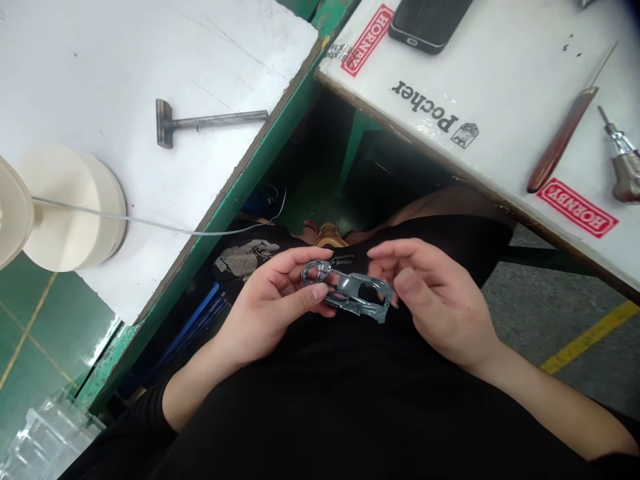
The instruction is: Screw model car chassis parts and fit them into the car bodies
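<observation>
Above the lap, grey model car body (357,293) pinched in both hands.
Two hands, one part: left hand (273,300) curled closed on the ring end, right hand (430,300) closed on the far end with fingertips only. Long axis runs sideways, ring pointing left — slight tilt. Beyond, on white benchtops (100,80): one wood-handled awl (560,140), one T-shaped steel tool (210,120).

Bright, even light — soft shadows

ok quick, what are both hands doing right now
left hand: closed, holding a grey painted metal model car body by its left end
right hand: partly closed, fingertips gripping the body's right end
</observation>
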A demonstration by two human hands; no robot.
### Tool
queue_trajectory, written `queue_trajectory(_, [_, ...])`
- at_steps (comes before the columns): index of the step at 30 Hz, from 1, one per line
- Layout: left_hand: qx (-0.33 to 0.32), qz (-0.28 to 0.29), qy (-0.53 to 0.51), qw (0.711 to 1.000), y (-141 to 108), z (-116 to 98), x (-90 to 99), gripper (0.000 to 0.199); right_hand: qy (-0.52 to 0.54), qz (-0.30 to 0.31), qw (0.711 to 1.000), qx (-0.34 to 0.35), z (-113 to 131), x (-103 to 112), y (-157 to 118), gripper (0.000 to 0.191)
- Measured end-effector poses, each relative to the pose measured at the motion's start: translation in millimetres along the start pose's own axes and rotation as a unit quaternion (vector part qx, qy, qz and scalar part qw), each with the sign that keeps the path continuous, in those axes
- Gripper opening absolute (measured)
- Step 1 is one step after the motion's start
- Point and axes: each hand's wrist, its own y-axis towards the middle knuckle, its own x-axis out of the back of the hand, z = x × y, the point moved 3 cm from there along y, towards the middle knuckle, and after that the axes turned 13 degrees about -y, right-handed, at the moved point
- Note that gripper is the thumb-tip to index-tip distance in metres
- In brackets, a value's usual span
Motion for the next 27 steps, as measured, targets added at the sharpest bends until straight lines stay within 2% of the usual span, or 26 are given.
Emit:
queue_trajectory(4, [-0.017, -0.008, 0.008, 1.000, 1, 2, -0.8, 0.040, -0.041, -0.005, 0.999, 0.019, 7, 1, -6, 0.020])
queue_trajectory(8, [-0.025, -0.014, 0.042, 0.999, 3, 2, -2.1, 0.026, -0.098, -0.043, 0.993, 0.055, 13, 2, -11, 0.011])
queue_trajectory(11, [-0.033, -0.022, 0.072, 0.997, 3, 0, -2.7, 0.023, -0.125, -0.044, 0.988, 0.074, 13, 4, -13, 0.008])
queue_trajectory(14, [-0.024, -0.024, 0.062, 0.997, 4, -1, -2.3, 0.025, -0.089, -0.027, 0.993, 0.069, 10, 5, -12, 0.013])
queue_trajectory(18, [0.013, 0.017, 0.002, 1.000, 3, 1, -2.1, 0.021, 0.025, -0.019, 0.999, 0.032, 6, 5, -6, 0.029])
queue_trajectory(22, [0.029, 0.052, -0.023, 0.998, 2, 0, -4.5, 0.020, -0.002, 0.031, 0.999, -0.024, 5, 3, 3, 0.029])
queue_trajectory(27, [0.035, 0.057, -0.010, 0.998, 2, -3, -9.5, 0.022, -0.019, 0.092, 0.996, -0.002, 8, 3, 6, 0.027])
